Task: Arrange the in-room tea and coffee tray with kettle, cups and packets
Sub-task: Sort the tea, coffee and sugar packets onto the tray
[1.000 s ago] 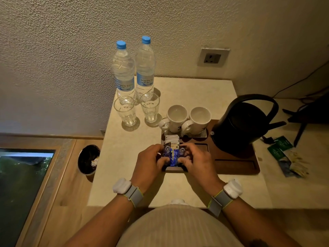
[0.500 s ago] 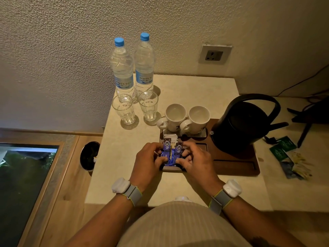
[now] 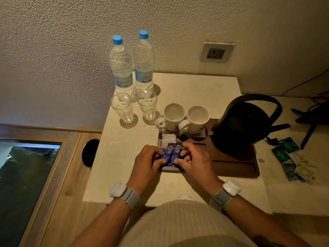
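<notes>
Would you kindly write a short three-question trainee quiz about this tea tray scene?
1. True or false: the kettle stands on the wooden tray.
2. How many white cups sit on the dotted mat?
3. Which hands grip the blue packets: A left only, B right only, C both?

Key: 1 true; 2 two; 3 C.

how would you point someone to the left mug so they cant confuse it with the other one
Find the black kettle on the wooden tray. Left of it, two white mugs stand on a dotted mat. Take the left mug, the one farther from the kettle and nearest the drinking glasses.
</notes>
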`<action>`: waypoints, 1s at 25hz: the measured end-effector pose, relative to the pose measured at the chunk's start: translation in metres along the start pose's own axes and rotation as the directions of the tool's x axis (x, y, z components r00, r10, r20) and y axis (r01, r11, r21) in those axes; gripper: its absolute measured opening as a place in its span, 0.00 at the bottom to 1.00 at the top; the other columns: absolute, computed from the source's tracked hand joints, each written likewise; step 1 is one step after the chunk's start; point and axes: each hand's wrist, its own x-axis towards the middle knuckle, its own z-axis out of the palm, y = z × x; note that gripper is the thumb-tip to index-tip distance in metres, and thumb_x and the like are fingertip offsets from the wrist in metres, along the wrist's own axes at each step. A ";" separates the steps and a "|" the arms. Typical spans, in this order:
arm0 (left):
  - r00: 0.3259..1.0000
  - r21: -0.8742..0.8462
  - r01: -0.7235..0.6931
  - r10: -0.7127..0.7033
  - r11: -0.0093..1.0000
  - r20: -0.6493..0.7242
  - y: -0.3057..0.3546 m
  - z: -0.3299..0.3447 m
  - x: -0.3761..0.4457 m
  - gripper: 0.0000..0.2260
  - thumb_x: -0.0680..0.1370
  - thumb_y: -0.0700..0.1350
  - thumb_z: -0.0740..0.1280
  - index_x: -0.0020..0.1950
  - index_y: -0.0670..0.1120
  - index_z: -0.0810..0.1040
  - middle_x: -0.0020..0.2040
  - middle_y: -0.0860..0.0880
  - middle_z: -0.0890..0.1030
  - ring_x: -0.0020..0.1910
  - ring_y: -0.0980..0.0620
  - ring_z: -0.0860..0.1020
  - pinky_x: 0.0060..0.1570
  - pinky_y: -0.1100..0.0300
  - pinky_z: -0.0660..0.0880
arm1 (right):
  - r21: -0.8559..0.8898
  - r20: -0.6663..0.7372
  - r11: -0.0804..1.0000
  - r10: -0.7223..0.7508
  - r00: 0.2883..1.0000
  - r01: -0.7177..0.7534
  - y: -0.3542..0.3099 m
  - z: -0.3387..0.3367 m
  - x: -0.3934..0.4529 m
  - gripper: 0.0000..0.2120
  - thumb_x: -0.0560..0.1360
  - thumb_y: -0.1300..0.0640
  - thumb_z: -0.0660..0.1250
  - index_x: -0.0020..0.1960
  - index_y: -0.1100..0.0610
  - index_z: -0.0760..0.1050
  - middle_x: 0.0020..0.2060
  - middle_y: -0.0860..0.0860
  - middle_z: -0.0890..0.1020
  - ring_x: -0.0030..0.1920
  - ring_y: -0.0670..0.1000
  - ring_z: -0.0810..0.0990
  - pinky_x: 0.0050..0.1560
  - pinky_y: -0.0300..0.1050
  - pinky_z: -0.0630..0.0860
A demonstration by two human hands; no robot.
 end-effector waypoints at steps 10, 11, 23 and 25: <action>1.000 0.126 -0.017 0.017 0.992 0.008 0.000 0.006 -0.007 0.06 0.80 0.49 0.73 0.54 0.57 0.79 0.43 0.57 0.84 0.40 0.58 0.81 0.43 0.53 0.81 | 0.007 0.024 0.999 -0.042 0.999 0.042 -0.006 0.000 0.000 0.13 0.77 0.58 0.75 0.57 0.47 0.78 0.38 0.43 0.81 0.38 0.43 0.82 0.36 0.30 0.76; 1.000 0.151 -0.028 0.027 0.988 0.013 -0.001 0.006 -0.008 0.06 0.80 0.51 0.73 0.55 0.58 0.78 0.43 0.58 0.84 0.40 0.58 0.81 0.43 0.52 0.82 | 0.011 0.021 0.999 -0.046 0.999 0.045 -0.007 0.001 0.000 0.12 0.77 0.59 0.75 0.55 0.45 0.77 0.37 0.43 0.81 0.38 0.42 0.82 0.36 0.29 0.76; 1.000 0.183 -0.003 0.000 0.983 0.015 -0.013 0.005 -0.008 0.14 0.76 0.50 0.77 0.49 0.57 0.70 0.47 0.59 0.81 0.44 0.56 0.80 0.43 0.56 0.81 | 0.074 0.006 0.997 -0.012 1.000 0.012 -0.001 0.007 -0.001 0.15 0.77 0.60 0.76 0.57 0.45 0.78 0.38 0.46 0.82 0.37 0.47 0.82 0.39 0.39 0.83; 1.000 0.182 0.000 -0.004 0.983 0.024 -0.011 0.004 -0.008 0.18 0.74 0.54 0.79 0.50 0.58 0.69 0.46 0.60 0.79 0.41 0.57 0.79 0.39 0.60 0.79 | 0.071 0.009 0.997 -0.002 1.000 0.001 0.000 0.008 -0.003 0.16 0.77 0.60 0.76 0.60 0.46 0.78 0.39 0.46 0.82 0.38 0.48 0.83 0.40 0.42 0.84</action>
